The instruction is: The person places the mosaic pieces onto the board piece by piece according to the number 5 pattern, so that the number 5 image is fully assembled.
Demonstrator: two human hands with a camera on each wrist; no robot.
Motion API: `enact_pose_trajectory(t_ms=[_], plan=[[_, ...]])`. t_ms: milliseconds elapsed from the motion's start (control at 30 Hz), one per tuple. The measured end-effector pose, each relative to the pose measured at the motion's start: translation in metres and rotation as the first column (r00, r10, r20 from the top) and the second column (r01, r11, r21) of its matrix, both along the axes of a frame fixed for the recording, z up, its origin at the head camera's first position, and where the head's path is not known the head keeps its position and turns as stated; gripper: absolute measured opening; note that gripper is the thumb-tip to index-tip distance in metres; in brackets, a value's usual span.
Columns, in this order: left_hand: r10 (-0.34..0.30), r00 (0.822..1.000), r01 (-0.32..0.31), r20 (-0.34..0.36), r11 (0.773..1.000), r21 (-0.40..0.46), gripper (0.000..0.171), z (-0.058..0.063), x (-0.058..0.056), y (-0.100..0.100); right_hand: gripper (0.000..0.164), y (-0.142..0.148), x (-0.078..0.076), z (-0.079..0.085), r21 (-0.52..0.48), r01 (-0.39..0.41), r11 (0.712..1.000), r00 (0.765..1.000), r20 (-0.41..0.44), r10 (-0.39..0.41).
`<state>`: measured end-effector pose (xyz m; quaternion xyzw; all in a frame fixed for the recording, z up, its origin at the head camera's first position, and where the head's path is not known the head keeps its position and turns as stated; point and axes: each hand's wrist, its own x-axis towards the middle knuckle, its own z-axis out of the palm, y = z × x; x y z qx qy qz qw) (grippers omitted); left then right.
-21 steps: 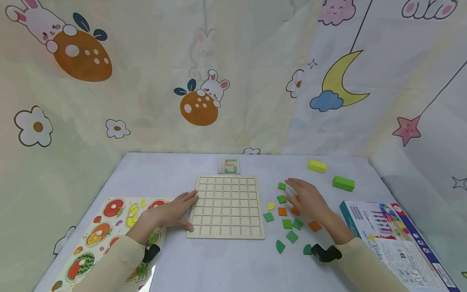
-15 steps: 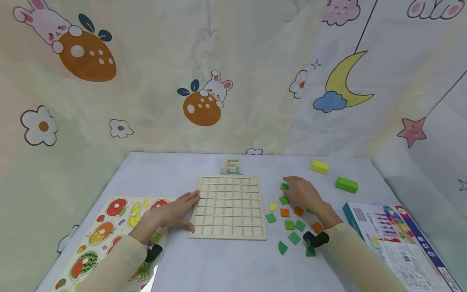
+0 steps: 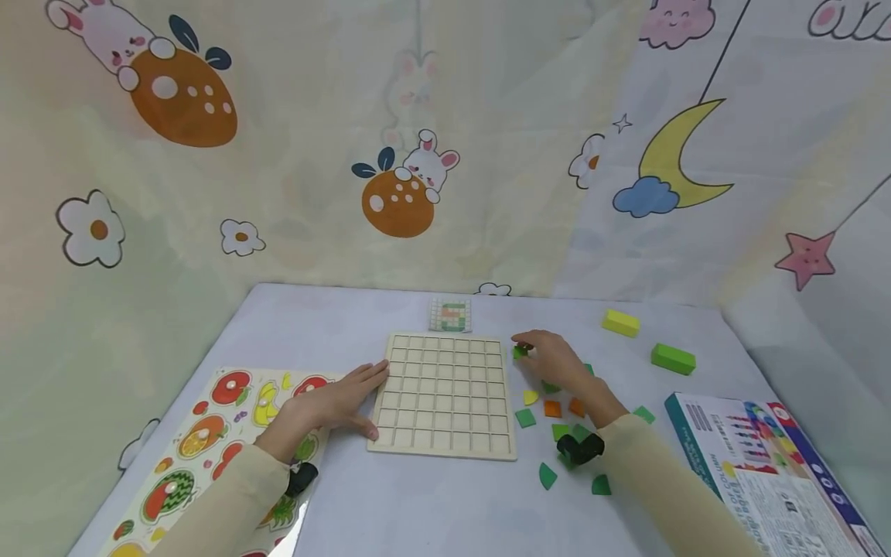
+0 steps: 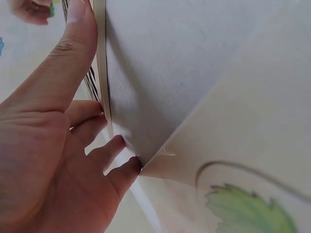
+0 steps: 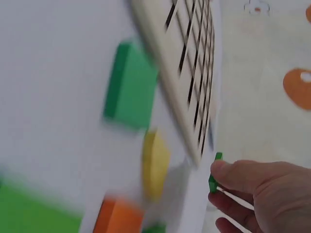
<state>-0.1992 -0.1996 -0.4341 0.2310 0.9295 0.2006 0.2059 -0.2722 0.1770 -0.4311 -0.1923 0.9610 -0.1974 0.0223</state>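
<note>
My left hand (image 3: 337,402) rests along the left edge of a wooden grid board (image 3: 445,394), its thumb and fingertips touching the frame. Between the thumb and fingers of my right hand (image 3: 560,367) is a small green tile (image 3: 520,353), held just off the board's upper right corner. The right wrist view shows that same green tile (image 5: 215,174) pinched on edge. On the table below the hand lie orange tiles (image 3: 552,408), a yellow quarter-round tile (image 3: 530,397) and several green tiles (image 3: 525,418). The right forearm hides part of this group.
Behind the board lies a small pattern card (image 3: 450,316). A yellow block (image 3: 620,323) and a green block (image 3: 673,359) sit at the back right. A printed box (image 3: 773,472) lies to the right, and a fruit picture board (image 3: 209,449) to the left, under the left forearm.
My right hand has moved left from the loose tiles to the board's upper right corner, picking up a green tile. The left hand stays at the board's edge. The head view has shifted slightly.
</note>
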Motion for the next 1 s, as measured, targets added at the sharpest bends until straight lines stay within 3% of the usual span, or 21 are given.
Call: enact_pose_trajectory(t_ms=[100, 200, 433, 600, 833, 1000], plan=[[0.004, 1.000, -0.004, 0.010, 1.000, 0.015, 0.110, 0.001, 0.001, 0.001, 0.042, -0.024, -0.002, 0.002, -0.008, -0.089, 0.996, 0.996, 0.010, 0.089], [0.003, 1.000, -0.003, 0.016, 1.000, 0.010, 0.110, -0.001, 0.001, 0.003, 0.041, -0.042, -0.005, -0.001, 0.021, -0.124, 0.992, 0.992, 0.025, 0.124], [0.015, 1.000, -0.015, 0.008, 1.000, -0.022, 0.109, 0.001, 0.001, 0.004, 0.038, -0.060, -0.010, -0.011, 0.073, -0.099, 0.992, 0.995, 0.022, 0.098], [0.031, 0.999, -0.031, 0.016, 0.999, -0.044, 0.110, 0.003, 0.000, 0.005, 0.037, -0.061, -0.009, -0.012, 0.054, -0.119, 0.991, 0.993, -0.001, 0.119], [0.058, 0.998, -0.056, 0.034, 0.997, -0.047, 0.111, 0.004, 0.000, 0.009, 0.036, -0.059, -0.008, -0.020, -0.026, -0.072, 0.997, 0.996, -0.046, 0.071], [0.079, 0.996, -0.076, 0.045, 0.996, -0.050, 0.111, 0.005, 0.001, 0.011, 0.040, -0.049, -0.002, -0.012, -0.029, -0.017, 0.999, 1.000, 0.002, 0.017]])
